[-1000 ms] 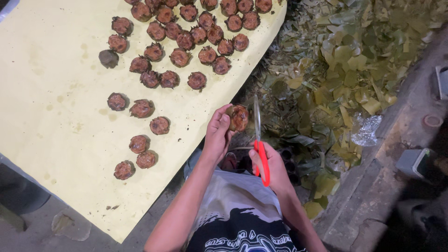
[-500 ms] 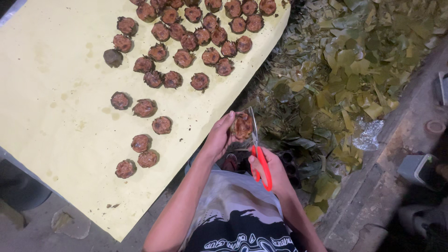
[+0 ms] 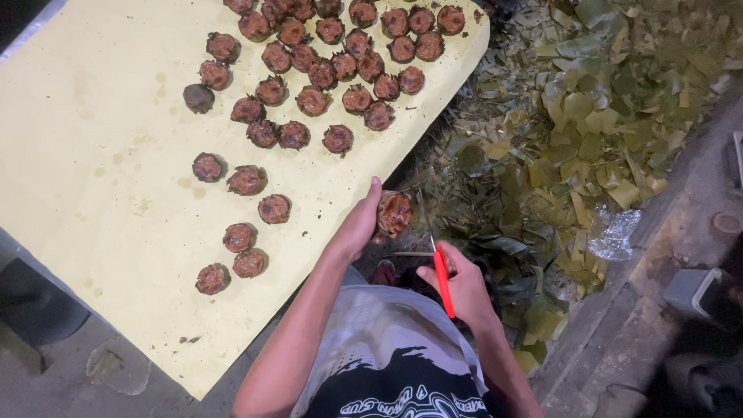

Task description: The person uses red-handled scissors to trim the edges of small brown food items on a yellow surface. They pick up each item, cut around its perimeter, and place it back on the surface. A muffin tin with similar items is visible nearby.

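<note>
Scissors (image 3: 438,262) with red handles are gripped in the right hand (image 3: 463,288), the fingers closed around the handles and the thin blades pointed up and away from the body. The blades are seen spread apart, one running up beside a round brown cake (image 3: 394,213) and the other lying out to the left below it; whether metal touches the cake cannot be told. That cake is pinched in the left hand (image 3: 357,224), with the thumb along its near side and the fingers curled behind it, so that its glossy reddish-brown face is turned toward the camera. It is held in the air just off the right edge of the bench (image 3: 101,201), above the dark gap between bench and litter.

The bench is covered by a pale yellow sheet, on which many similar round brown cakes (image 3: 325,54) are laid. A dense cluster is gathered at the far end, and smaller loose groups are scattered nearer, the closest few (image 3: 232,259) lying near the left forearm. One darker, greyish cake (image 3: 198,97) is set apart at the left of the cluster.

To the right, the ground is strewn with cut green leaf scraps (image 3: 573,131), and a crumpled piece of clear plastic (image 3: 615,232) is seen among them.
</note>
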